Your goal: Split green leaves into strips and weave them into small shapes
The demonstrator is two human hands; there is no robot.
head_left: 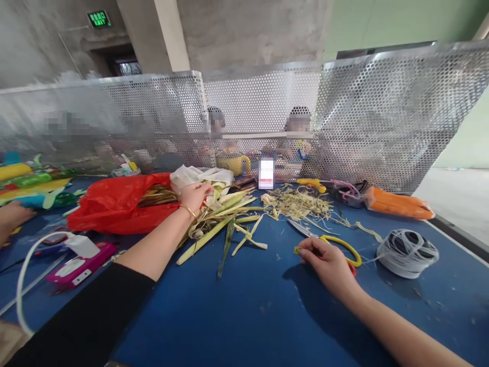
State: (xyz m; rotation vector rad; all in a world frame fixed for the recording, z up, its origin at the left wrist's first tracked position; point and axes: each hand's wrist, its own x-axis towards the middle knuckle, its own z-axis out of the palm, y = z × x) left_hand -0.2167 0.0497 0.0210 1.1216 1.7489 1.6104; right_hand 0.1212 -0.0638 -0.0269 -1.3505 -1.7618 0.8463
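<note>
head view: l hand is over the top of the strips, fingers bent in among them just beside the white bag; can't tell if they're closed on one. r hand has thumb + fingertips pinched on a small yellow-green bit, held above the blue table. scissors lie right behind r hand, blades pointing back-left twd the scraps; contact w/ the hand unclear.

strips are in a loose pile ctr-left, between the red bag & the scraps, a few splayed out twd the front. twine is on the table, r of scissors, w/ a loose end running twd them.

progress, my read: some stuff is prob. already shredded or trimmed, given the scrap heap. lots left tho: most strips look long & whole, plus a brown bundle in the red bag. no strip looks tied w/ twine yet, afaict. phone stands behind the scraps. another person's hand shows at far l edge, well apart.
</note>
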